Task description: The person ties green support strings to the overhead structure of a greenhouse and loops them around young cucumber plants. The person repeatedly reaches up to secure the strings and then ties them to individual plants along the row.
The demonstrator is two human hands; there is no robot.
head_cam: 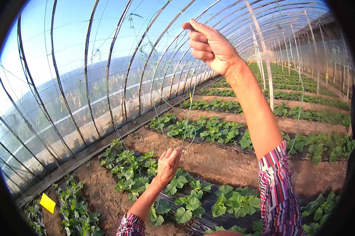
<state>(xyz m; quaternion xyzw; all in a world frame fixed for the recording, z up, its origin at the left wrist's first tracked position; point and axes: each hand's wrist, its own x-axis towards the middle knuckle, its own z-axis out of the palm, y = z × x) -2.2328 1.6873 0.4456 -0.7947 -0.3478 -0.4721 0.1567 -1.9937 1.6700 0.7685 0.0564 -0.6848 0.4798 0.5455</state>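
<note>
My right hand (208, 47) is raised near the top of the view, its thumb and index finger closed on a thin pale green twine that runs up towards the roof. Lower down, my left hand (169, 165) pinches green twine (186, 126) just above a row of young leafy plants, which look like cucumber plants (192, 203). Strands rise from the left fingers, one passing a small yellow tag (191, 97). Which strand joins the two hands cannot be told for certain.
Curved greenhouse ribs (87, 67) and clear film stand at left. White posts (261, 47) rise at right. Plant rows on black plastic film alternate with bare soil paths (224, 159). A yellow card (47, 203) hangs at lower left. More twine hangs at right (300, 109).
</note>
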